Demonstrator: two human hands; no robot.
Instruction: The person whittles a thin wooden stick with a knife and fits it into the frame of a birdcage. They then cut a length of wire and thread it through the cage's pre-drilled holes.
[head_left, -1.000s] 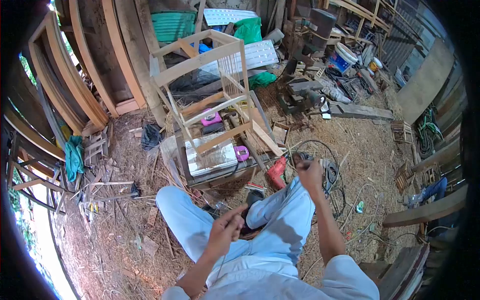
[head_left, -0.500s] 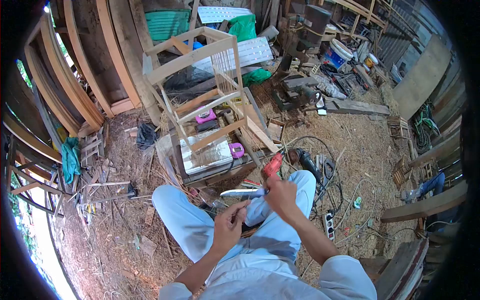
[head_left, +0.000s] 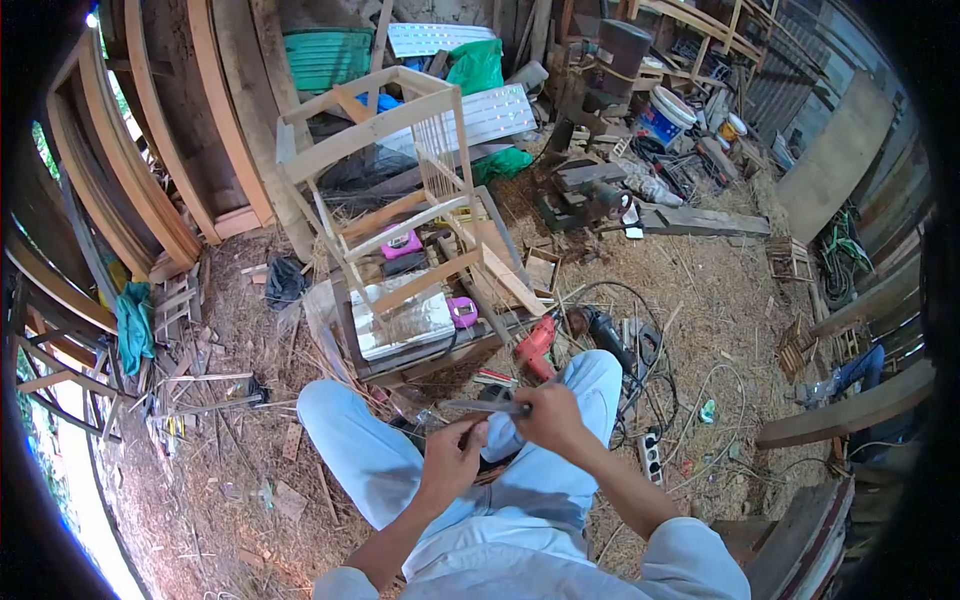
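Observation:
My right hand [head_left: 550,415] is closed round the dark handle of a knife [head_left: 475,406], whose blade points left above my lap. Just below the blade is my left hand [head_left: 453,458], with thumb and fingers pinched together. Whatever lies in that pinch is too small to make out. Both hands are over my legs in light blue trousers [head_left: 350,425]. Beyond the knife, a red power drill [head_left: 537,347] lies near my right knee.
Ahead stands a wooden frame with thin spindles [head_left: 375,128] on a low bench [head_left: 430,357]. A purple tape measure [head_left: 462,312] lies there. To the right are a black power tool [head_left: 608,335] with cables and a power strip [head_left: 652,457]. Shavings cover the floor [head_left: 720,300].
The knife's blade has turned from a bright broadside view to a darker, narrower one, and my right hand has lowered slightly. My left hand stays pinched close below it. The view has shifted a little.

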